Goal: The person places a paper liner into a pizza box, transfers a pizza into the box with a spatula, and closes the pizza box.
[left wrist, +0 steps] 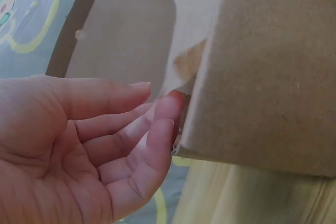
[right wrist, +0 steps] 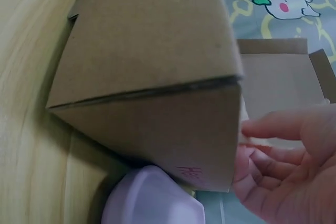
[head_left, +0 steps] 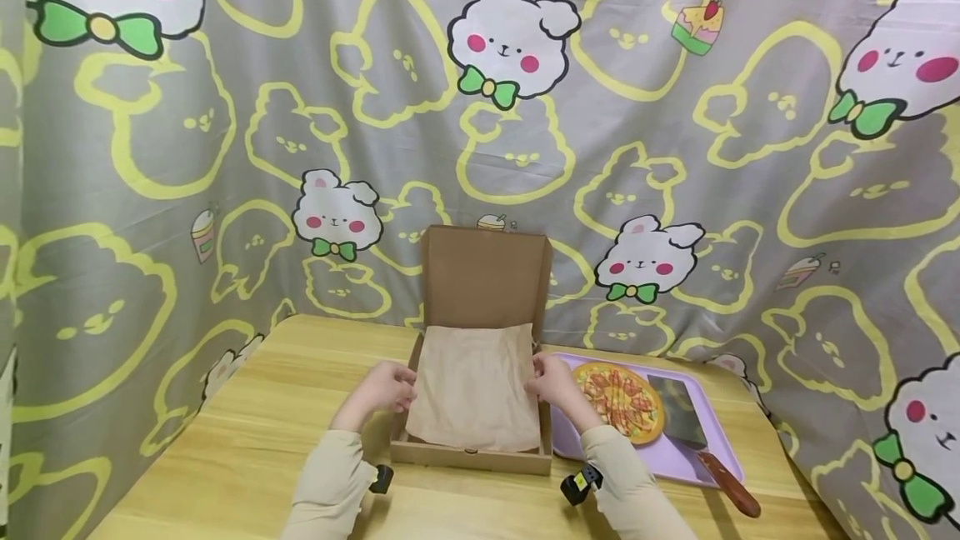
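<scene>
The brown paper (head_left: pixel 476 386) lies in the cardboard box (head_left: pixel 471 459), right between the two hands. Seen from the head camera, it is at 3 o'clock from the left hand (head_left: pixel 386 388) and at 9 o'clock from the right hand (head_left: pixel 558 382), and neither hand looks clearly nearer. The paper's sides run from about 6 to 12 o'clock, but the slanted view makes it hard to tell which way is longer. The lid (head_left: pixel 485 277) stands up at 12 o'clock from the paper. The right hand seems to pinch the paper's edge between thumb and finger. The left hand's fingers are bent a bit at the other edge, with a small gap under the thumb; I cannot tell if they grip the paper or just touch it. Past the right hand, between 3 and 4 o'clock, a pizza (head_left: pixel 618 402) sits on a purple tray (head_left: pixel 714 430). Beside the pizza is a metal turner (head_left: pixel 675 411), its wooden handle (head_left: pixel 727 482) poking out toward 5 o'clock, so the right hand is nearer to both.
</scene>
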### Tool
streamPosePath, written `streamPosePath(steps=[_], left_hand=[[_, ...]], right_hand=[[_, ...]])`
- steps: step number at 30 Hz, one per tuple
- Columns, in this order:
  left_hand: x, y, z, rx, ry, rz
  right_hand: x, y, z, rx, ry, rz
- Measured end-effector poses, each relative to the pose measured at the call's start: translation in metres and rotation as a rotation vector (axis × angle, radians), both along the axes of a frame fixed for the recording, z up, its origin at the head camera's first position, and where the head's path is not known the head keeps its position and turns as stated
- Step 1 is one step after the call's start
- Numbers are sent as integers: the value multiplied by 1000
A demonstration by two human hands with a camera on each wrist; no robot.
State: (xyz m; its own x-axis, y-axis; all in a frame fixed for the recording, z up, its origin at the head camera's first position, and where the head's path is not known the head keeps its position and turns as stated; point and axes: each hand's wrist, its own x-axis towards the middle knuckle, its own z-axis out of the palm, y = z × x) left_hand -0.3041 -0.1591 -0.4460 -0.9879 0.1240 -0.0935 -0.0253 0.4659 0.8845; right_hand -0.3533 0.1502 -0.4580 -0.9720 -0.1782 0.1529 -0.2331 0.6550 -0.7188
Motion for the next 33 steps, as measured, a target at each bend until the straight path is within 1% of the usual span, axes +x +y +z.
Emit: streamPosePath(steps=[5,11,14,19,24,28,31,33], left_hand=[[1,0,0,32,-9,2],[0,0,-1,60,-21,17],[0,0,-1,66,-28,12],[-1,-2,-2,85,-39,14],[-1,-4,-3,91,-35,-19],[-1,-6,1,107,-20,-53],[-3,-7,8,129,-5,-70],[-4,-6,13,122,7,-74]], right_hand=[[0,-4,0,141,6,-35],[1,-8,0,269,31,-41],[2,-9,0,278,27,-38],[4,-10,-1,296,57,-10],[6,-11,-1,315,71,17],[6,-11,0,313,56,14],[7,-13,4,293,23,29],[8,-13,9,291,10,42]])
